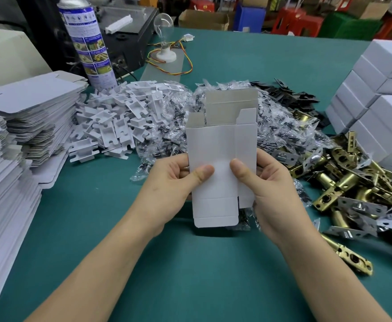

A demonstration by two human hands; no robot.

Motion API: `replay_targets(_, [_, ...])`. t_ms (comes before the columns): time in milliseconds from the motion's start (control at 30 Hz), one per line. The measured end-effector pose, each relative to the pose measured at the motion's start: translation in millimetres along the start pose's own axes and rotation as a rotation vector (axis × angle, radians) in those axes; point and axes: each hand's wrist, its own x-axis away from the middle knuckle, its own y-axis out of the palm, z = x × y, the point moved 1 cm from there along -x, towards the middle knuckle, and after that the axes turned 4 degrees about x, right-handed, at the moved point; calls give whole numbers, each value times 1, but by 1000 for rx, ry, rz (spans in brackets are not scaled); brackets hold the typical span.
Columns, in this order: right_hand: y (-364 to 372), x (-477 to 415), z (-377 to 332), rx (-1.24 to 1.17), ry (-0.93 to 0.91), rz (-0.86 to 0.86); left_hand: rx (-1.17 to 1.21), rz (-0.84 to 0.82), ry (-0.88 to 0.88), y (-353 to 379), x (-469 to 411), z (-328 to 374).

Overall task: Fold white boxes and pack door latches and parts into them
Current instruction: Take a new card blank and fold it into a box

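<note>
A flat white box blank (221, 145) is held upright above the green table, its top flaps open and its grey inside showing. My left hand (174, 182) grips its left edge, thumb pressed on the front face. My right hand (267, 182) grips the right edge, thumb on the front too. Brass door latches (343, 182) lie heaped at the right. Clear bags of small dark parts (213, 108) are piled behind the box. White cardboard inserts (118, 117) form a heap to the left of the bags.
Stacks of flat box blanks (16, 126) fill the left side. Folded white boxes (376, 94) are stacked at the far right. A spray can (88, 40), a light bulb on a base (164, 31) and a dark machine stand at the back. Green table (190, 275) lies below my forearms.
</note>
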Motion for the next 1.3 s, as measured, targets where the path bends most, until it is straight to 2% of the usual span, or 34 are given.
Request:
replay_targets(100, [-3, -1, -1, -7, 53, -10, -56, -2, 57, 2, 1, 1])
replay_targets(233, [-3, 0, -3, -45, 116, -89, -7, -10, 107, 3, 1, 10])
replay_targets(300, [1, 1, -2, 51, 67, -77, 15, 6, 153, 2, 1, 13])
replay_targets(367, [3, 1, 0, 157, -30, 4, 9, 7, 195, 0, 0, 14])
replay_targets(433, [2, 2, -1, 175, -165, 84, -53, -28, 214, -2, 1, 12])
replay_targets(500, [-1, 3, -5, 154, -237, 94, -149, -54, 243, -3, 1, 10])
replay_targets(767, [1, 4, -8, 188, -234, -29, -277, 16, 336, -5, 3, 10])
replay_targets(933, [1, 3, -8, 198, -241, -39, -235, -4, 351, -4, 6, 11])
replay_targets(1133, [0, 4, -11, 146, -254, -130, -216, -18, 378, -3, 6, 11])
replay_targets(1300, [-1, 6, -11, 164, -205, -175, -128, -58, 334, -3, 7, 12])
